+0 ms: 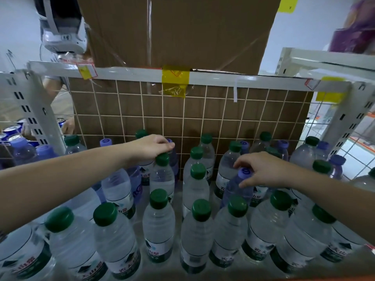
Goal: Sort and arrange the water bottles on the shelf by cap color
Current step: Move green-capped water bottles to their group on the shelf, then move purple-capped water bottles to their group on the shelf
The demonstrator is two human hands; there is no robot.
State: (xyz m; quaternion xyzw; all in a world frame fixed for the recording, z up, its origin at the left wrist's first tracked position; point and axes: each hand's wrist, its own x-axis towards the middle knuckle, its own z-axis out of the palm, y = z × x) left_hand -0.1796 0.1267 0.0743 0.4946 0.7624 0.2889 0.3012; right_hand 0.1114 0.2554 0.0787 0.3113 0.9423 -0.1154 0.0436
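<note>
Mid-frame, my left hand (151,148) curls its fingers over the back purple bottle (174,160), and my right hand (262,169) pinches the front purple bottle (236,186) by its cap.

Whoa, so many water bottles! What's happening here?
A person is sorting water bottles on a shelf by cap colour. Their right hand grips a purple-capped bottle by its neck, among the green-capped bottles. Their left hand reaches over another purple cap at the back, by the wire grid; whether it grips is unclear. Green and purple caps stand mixed together.
</note>
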